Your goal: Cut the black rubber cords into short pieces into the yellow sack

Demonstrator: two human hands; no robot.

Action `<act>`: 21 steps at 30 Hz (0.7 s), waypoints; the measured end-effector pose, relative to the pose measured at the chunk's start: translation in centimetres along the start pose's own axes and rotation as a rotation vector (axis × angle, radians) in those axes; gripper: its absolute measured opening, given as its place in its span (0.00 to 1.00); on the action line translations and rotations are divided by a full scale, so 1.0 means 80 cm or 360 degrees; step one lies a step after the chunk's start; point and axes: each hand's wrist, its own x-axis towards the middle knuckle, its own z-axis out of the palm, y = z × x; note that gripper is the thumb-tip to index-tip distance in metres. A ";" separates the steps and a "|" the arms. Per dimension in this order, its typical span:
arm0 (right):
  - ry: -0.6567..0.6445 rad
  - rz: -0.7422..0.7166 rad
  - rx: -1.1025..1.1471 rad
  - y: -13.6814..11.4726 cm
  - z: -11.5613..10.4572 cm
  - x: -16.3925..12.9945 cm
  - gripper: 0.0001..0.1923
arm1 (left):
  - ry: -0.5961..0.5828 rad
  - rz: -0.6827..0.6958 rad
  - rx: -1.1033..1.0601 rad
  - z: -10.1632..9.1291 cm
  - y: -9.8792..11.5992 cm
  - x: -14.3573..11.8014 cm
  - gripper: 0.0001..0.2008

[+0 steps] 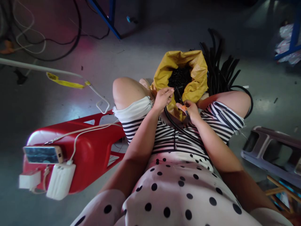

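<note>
My left hand (164,98) is closed around the end of a thin black ribbed tube (172,121), its fingertips pinched together at the near rim of a yellow sack (162,67). The tube runs down from that hand and across my lap to the right. In my right hand (191,110) are dark scissors (179,95), their blades pointing up toward the left fingertips. Something orange (183,107) is wrapped at the thumb or the scissors' handle; I cannot tell which. Inside the sack lie many short black pieces (180,78). The sack stands between my legs, its rim rolled outward.
Long black tubes (219,72) lie on the floor right of the sack. A red plastic stool (91,144) at left carries a phone (42,154) and a white power bank (61,181) with cables. A grey plastic stool (272,153) is at right. Blue metal legs (110,23) stand ahead.
</note>
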 end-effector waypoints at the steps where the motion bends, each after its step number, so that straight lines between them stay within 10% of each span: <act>1: -0.0006 -0.0002 -0.0001 0.000 0.000 0.000 0.41 | 0.0000 -0.0002 0.0015 0.001 0.000 -0.001 0.10; 21: -0.0366 0.0226 0.0123 0.009 0.016 0.023 0.35 | 0.0328 -0.0129 0.0127 0.005 -0.029 0.016 0.16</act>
